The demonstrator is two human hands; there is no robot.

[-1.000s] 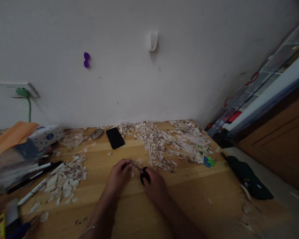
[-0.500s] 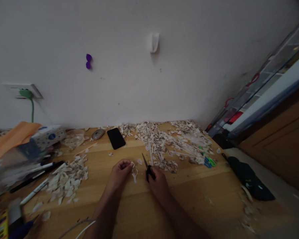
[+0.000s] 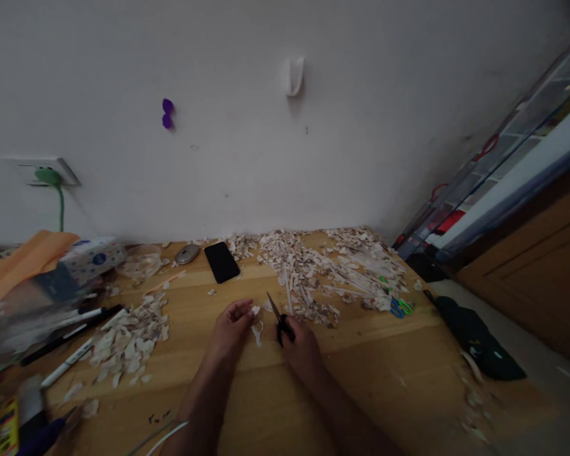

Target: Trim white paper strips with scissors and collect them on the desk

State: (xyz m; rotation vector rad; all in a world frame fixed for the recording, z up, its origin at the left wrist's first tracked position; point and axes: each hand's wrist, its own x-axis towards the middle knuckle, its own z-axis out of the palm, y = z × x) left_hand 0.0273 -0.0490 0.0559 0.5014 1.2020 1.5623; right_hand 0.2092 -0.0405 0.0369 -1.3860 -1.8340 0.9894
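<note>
A pile, perhaps finished, lies on the worktop; the left hand pinches a flake, seemingly part-trimmed; scissors, clear of it, sit gripped in the right hand; the farther heap may be waste or uncut.

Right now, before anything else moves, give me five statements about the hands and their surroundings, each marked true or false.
1. The right hand holds scissors with black handles. True.
2. The left hand rests on the flat black rectangular phone. False: it pinches a small whitish piece.
3. The blue and green loop handles lie left of the phone. False: right of it.
4. A green plug sits in the white wall socket. True.
5. The purple double-lobed object lies on the table. False: it is on the wall.
</note>
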